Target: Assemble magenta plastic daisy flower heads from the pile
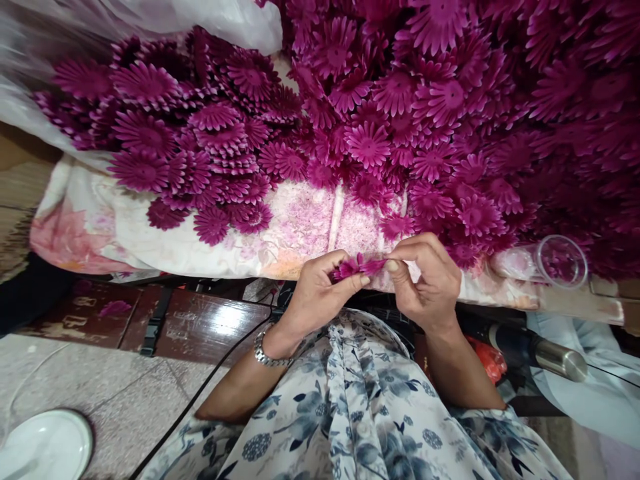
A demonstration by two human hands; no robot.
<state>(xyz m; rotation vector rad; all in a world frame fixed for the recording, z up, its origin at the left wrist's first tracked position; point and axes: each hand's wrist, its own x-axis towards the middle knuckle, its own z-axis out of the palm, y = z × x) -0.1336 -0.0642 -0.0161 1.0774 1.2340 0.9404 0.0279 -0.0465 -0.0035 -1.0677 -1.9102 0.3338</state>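
Between my two hands, just above the table's near edge, is a magenta artificial flower petal piece (354, 267). My left hand (323, 287) is closed on it, with the thumb lying along its near side. At its right end, my right hand (424, 277) pinches a petal between thumb and forefinger. The piece looks folded or bunched, and part of it is hidden inside the left fingers. Beyond my hands lies a large heap of loose magenta flower pieces (367, 143). To the left are stacked flower pieces (225, 153).
A floral cloth (115, 227) covers the table. Translucent plastic sheeting (240, 23) lies at the upper left, and a clear plastic cup (560, 261) is tipped over at the right edge. Below are a brown bench (200, 327), a metal-capped flask (560, 360) and a white round lid (47, 443).
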